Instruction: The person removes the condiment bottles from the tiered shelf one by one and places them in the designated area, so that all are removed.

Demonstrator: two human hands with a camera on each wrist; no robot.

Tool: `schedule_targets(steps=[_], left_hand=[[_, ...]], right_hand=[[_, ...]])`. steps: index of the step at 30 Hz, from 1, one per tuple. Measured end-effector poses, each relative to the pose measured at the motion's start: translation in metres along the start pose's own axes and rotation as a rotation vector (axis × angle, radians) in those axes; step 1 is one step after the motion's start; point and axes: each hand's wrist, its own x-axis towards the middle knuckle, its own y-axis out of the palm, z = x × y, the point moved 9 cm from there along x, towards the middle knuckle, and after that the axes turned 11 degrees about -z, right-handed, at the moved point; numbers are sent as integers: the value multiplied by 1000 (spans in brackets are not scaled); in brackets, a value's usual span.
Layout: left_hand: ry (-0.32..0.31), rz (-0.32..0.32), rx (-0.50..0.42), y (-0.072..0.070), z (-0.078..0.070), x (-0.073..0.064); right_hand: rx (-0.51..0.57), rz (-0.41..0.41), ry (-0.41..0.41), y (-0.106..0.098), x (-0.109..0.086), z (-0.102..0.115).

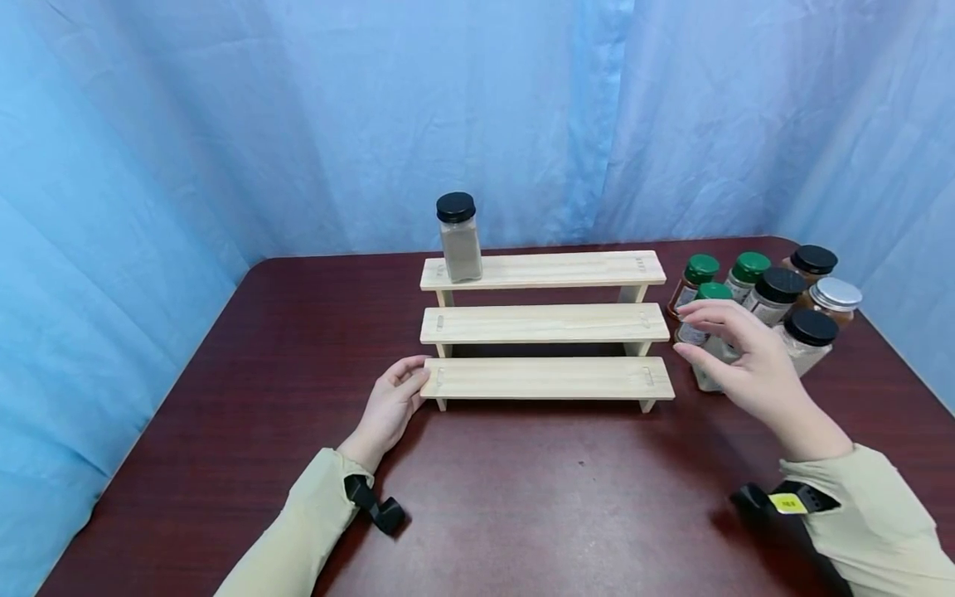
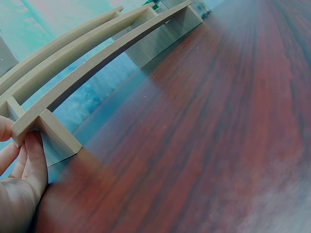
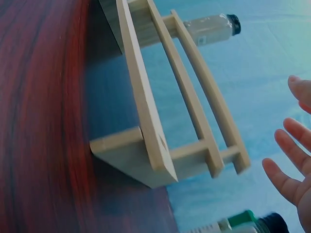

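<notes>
A three-step wooden shelf rack (image 1: 548, 377) stands in the middle of the table. My left hand (image 1: 390, 405) grips the left end of its lowest plank, and in the left wrist view the fingers (image 2: 34, 160) reach under that end. On the top plank, at the left, a square clear jar (image 1: 461, 249) with a black lid and greyish contents stands upright. To the right of the rack my right hand (image 1: 757, 373) is raised over a group of spice jars, thumb and fingers apart, holding nothing. It partly hides some jars.
The spice jars stand close together: green-capped bottles (image 1: 701, 269), black-lidded jars (image 1: 811, 329) and one silver-lidded jar (image 1: 836, 296). The dark red table (image 1: 522, 497) is bordered by blue curtains (image 1: 358, 124) at the back and sides.
</notes>
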Motion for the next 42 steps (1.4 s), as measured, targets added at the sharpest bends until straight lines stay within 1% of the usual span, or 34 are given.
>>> schedule_targets(steps=[6,9,13,16,19,22,25,29,32,36,42], left_hand=[[2,7,2,0,0,1],[2,7,6,0,1,1],[1,6,-2,0,1,1],[-1,1,-8,0,1,1],[-2,-3,-11,-1,0,1],[-3,-2,-14,-1,1,1],[1,3,-16,-1,1,1],[-4,2,-5,-1,1,1],[-10,-2,8,-1,1,1],[-14,-2,13,-1,1,1],[-10,-3,10,-1,1,0]], right_hand=[[75,29,27,23,2,1],[142,44,28,34,3,2],[219,74,7,47,5,5],[230,97,-7,56,8,8],[229,123,5,66,12,10],[250,147,50,75,19,12],[251,164,113,82,29,15],[230,200,201,90,43,15],[262,211,256,97,55,16],[311,217,291,110,70,17],[334,265,349,130,87,18]])
